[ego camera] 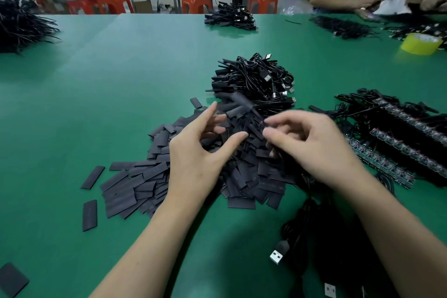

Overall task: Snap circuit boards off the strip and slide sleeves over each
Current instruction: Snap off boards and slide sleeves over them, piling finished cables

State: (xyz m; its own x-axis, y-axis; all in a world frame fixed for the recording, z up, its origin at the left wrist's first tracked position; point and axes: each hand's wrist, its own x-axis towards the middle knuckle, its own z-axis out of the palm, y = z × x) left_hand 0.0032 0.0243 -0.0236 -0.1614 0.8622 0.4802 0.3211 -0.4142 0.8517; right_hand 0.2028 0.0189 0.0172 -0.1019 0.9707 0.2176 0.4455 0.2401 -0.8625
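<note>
At the centre of the frame a broad pile of flat black sleeves [145, 181] lies on the green tabletop [108, 94], thinning out toward the lower left, where single sleeves lie apart from the rest. Both hands hang over the right half of this pile.

The left hand [200, 152] is spread, fingers fairly straight and fanned, thumb reaching toward the other hand; nothing shows in its grasp. The right hand [307, 145] has its fingers curled inward, thumb and forefinger close together above the sleeves. It is blurred, so I cannot tell whether it pinches anything.

The board strips [399, 147] lie at the right edge of the frame, several long dark rows side by side with thin wires running off them, just beside the right wrist.

Behind the hands, above centre, sits a heap of black cables [256, 82] with USB plugs and sleeved ends sticking out. At lower right a dark cable bundle [314, 237] lies under the right forearm, a USB plug [278, 253] jutting from it toward the left.

Further cable heaps sit at top centre [229, 18] and upper left [19, 24]. A yellow tape roll [420, 43] rests at upper right, near other people's hands at the far edge. Red stools [116, 1] stand beyond the tabletop.
</note>
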